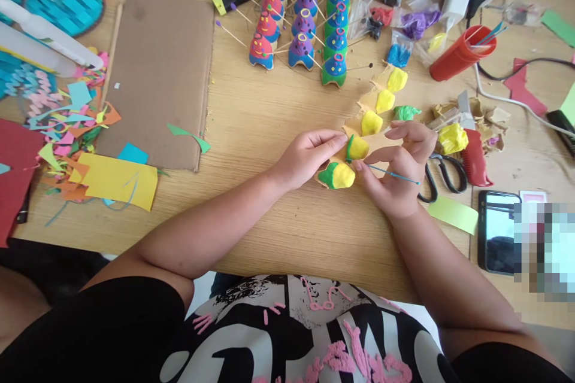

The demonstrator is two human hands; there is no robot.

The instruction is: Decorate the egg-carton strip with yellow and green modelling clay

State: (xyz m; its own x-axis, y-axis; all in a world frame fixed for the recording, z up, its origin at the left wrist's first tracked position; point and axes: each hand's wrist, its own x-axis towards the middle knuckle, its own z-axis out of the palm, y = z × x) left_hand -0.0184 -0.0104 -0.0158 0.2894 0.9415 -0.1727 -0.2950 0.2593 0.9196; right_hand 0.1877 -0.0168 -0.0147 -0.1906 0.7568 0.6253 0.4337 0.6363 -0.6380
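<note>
A strip of egg-carton cups (354, 128) runs away from me, each cup topped with yellow clay. The nearest cup (336, 176) is half green, half yellow; the second carries a green edge on its left. Pinched fingers of my left hand (309, 155) grip the strip at that second cup. My right hand (398, 170) is closed round a thin blue stick (393, 174), its thumb tip close to the same cup. Green clay (406, 112) lies beyond the right fingers. What its fingertips press on is partly hidden.
Rows of painted carton figures (303, 24) stand at the back. A cardboard sheet (157, 78) and paper scraps lie left. Right are a red cup (462, 54), scissors (442, 176), a phone (498, 230), bagged clay (417, 21) and cables.
</note>
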